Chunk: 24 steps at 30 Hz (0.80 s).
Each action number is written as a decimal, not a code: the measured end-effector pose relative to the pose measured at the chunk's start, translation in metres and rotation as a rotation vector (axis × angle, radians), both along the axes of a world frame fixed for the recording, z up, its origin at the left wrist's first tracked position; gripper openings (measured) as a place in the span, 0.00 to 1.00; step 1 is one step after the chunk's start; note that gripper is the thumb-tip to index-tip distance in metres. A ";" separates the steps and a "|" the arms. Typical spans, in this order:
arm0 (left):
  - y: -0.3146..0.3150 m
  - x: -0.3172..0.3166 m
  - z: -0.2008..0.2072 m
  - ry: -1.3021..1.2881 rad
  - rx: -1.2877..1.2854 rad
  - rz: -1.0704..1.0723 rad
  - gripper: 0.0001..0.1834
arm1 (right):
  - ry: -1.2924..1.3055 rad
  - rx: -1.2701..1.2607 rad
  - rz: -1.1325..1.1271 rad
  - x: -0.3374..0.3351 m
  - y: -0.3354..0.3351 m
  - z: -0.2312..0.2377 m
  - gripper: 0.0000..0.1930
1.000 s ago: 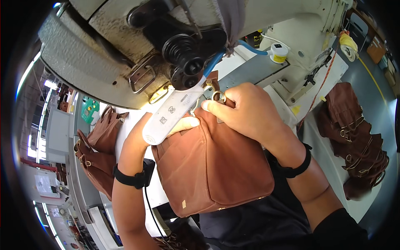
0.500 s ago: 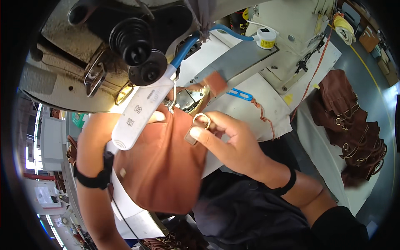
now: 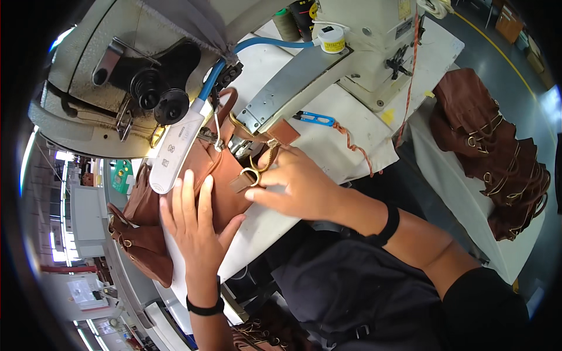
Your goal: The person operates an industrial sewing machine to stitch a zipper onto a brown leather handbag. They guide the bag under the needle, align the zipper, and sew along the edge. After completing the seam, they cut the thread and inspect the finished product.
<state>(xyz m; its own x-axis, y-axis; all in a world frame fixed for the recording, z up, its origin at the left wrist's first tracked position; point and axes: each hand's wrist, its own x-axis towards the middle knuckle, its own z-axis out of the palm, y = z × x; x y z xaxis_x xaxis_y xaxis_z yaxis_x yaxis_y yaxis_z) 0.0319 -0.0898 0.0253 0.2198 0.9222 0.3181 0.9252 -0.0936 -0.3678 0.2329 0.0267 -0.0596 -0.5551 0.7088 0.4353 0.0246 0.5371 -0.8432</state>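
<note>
A brown leather bag (image 3: 225, 196) lies on the sewing machine's bed, its upper part under the machine's needle area. Flat on the leather rests my left hand (image 3: 196, 231), open with fingers spread. At the bag's right edge my right hand (image 3: 301, 184) has its fingers bent round the gold zipper (image 3: 268, 157), the grip partly hidden. Beside its thumb are a gold ring (image 3: 252, 175) and a small brown leather tab (image 3: 239, 183). A square leather end piece (image 3: 283, 133) sticks out above my right fingers. The white lamp (image 3: 177, 151) hangs over the bag's left side.
Blue thread snips (image 3: 316, 119) on an orange cord lie on the white table (image 3: 351, 146). The sewing machine (image 3: 76, 99) fills the upper left. Brown leather bags are piled at the right (image 3: 486, 152), with more at the left (image 3: 140, 240). Thread spools (image 3: 287, 26) stand behind.
My left hand has come from behind the lamp to lie on the bag. My right hand has moved left with the ring and tab. The bag's lower part has shifted upward toward the machine.
</note>
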 end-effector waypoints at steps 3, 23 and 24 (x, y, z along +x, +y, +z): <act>0.005 0.007 -0.007 -0.089 0.041 -0.064 0.46 | 0.336 0.164 -0.197 -0.009 -0.016 0.009 0.12; 0.029 0.041 -0.040 -0.449 0.186 -0.138 0.30 | 0.144 -0.019 -0.130 0.006 -0.043 0.038 0.12; 0.030 0.044 -0.039 -0.450 0.194 -0.130 0.29 | 0.097 -0.026 -0.089 0.011 -0.041 0.039 0.12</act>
<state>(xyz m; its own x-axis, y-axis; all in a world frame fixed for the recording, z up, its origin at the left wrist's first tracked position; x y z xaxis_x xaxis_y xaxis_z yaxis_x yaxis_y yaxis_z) 0.0758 -0.0597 -0.0133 0.1306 0.8109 0.5704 0.9813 -0.1878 0.0422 0.2435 -0.0138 -0.0207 -0.4463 0.7650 0.4643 -0.0110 0.5141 -0.8577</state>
